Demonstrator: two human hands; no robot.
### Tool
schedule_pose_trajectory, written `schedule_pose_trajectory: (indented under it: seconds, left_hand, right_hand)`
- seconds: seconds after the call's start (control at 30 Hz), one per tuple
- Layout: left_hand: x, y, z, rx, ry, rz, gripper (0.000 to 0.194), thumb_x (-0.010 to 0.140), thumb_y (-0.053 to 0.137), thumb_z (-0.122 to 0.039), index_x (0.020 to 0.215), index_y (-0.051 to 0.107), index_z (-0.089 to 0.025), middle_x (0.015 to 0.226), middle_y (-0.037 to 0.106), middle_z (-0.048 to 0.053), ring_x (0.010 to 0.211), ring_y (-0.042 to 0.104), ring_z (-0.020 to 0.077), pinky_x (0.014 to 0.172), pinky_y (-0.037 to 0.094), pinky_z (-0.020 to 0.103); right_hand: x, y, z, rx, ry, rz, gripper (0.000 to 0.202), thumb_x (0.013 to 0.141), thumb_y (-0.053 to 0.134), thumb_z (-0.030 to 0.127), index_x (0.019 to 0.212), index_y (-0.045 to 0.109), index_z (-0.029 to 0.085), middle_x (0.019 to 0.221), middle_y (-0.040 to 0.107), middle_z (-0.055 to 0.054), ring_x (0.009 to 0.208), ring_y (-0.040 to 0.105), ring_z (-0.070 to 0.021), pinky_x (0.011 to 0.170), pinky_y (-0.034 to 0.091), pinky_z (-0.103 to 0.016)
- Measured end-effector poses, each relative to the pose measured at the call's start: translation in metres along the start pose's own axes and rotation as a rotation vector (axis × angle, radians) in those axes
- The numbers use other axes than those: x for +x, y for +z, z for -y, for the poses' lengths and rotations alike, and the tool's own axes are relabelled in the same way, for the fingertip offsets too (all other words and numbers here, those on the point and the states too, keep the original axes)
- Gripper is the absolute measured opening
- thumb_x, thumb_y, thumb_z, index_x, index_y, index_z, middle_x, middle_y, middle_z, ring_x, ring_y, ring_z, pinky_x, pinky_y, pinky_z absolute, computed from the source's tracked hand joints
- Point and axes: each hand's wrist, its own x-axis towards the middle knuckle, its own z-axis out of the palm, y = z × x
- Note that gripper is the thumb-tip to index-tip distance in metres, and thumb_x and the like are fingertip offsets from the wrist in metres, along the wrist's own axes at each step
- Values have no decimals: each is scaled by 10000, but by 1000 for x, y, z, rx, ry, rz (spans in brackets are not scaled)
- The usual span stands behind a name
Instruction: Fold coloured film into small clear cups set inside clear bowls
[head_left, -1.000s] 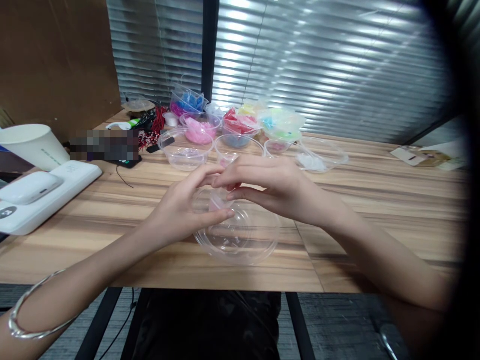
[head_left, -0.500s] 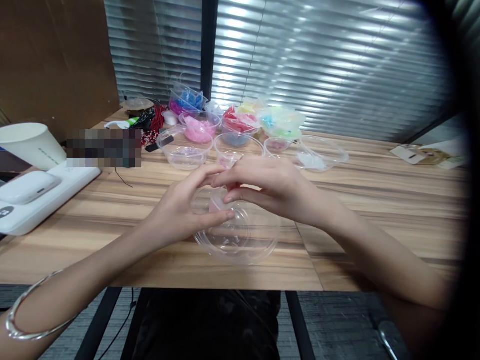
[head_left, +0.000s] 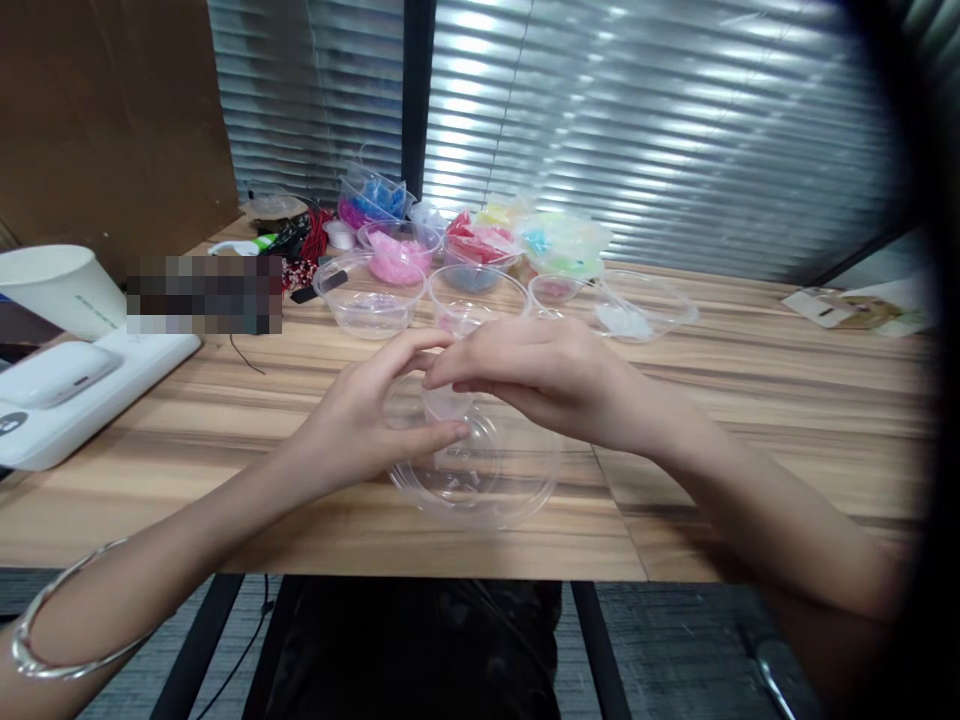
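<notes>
A small clear cup (head_left: 448,402) stands between my hands, above the far left part of a clear round lid or dish (head_left: 517,480) that lies on the table. My left hand (head_left: 367,410) is curved around the cup's left side, its thumb stretched out in front and its fingers behind. From the right, my right hand (head_left: 547,370) reaches over the cup with its fingers bent and close together. Its thumb is mostly hidden beneath, and whether it pinches anything cannot be seen.
Behind my hands are clear bowls (head_left: 375,312), with pink material (head_left: 397,258), red bags (head_left: 480,242) and pale bags (head_left: 574,245). On the left are a paper cup (head_left: 67,290) and a white case (head_left: 64,375) on a white device (head_left: 154,365).
My right hand's thumb has drawn in under the fingers, and the small cup between my hands shows more fully. My left hand has hardly moved.
</notes>
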Motion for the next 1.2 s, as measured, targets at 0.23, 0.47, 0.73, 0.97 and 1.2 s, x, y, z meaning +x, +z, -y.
schedule_pose_trajectory:
  seconds: [0.23, 0.47, 0.73, 0.97, 1.2]
  left_hand:
    - [0, -1, -2, -52, -28, 8, 601, 756, 754, -332, 1286, 476, -278, 1345, 566, 48, 1243, 547, 243, 1040, 477, 385]
    - [0, 0, -1, -32, -50, -2, 648, 760, 751, -339, 1321, 434, -271, 1285, 599, 63, 1168, 596, 236, 994, 504, 366]
    - [-3, -2, -3, 253, 106, -110, 621, 812, 692, -317, 1355, 395, -261, 1321, 559, 85, 1147, 609, 226, 1002, 497, 369]
    - [-3, -3, 6, 533, 330, -239, 627, 803, 714, -280, 1348, 421, -176, 1219, 645, 70, 1103, 636, 176, 937, 521, 247]
    - [-2, -3, 5, 638, 463, -286, 589, 787, 738, -270, 1292, 469, -131, 1169, 681, 66, 1067, 653, 150, 937, 514, 199]
  right_hand:
    - [0, -1, -2, -5, -48, 44, 246, 941, 489, 80, 1097, 654, 175, 1090, 688, -61, 1063, 610, -180, 907, 491, -351]
    - [2, -4, 2, 17, -34, 51, 300, 920, 422, 27, 1034, 665, 161, 1034, 694, -57, 1006, 623, -174, 879, 493, -344]
    - [-1, -16, 23, 92, 52, 299, 305, 753, 408, -40, 742, 626, 172, 733, 649, -11, 728, 600, -142, 666, 483, -274]
    - [-11, 28, 31, -573, 66, 466, 359, 875, 364, -20, 1106, 611, 99, 1111, 657, -141, 1034, 634, -236, 871, 499, -355]
    - [-16, 33, 17, -374, 64, 528, 337, 919, 363, 18, 1164, 587, 72, 1178, 633, -153, 1081, 609, -222, 942, 480, -364]
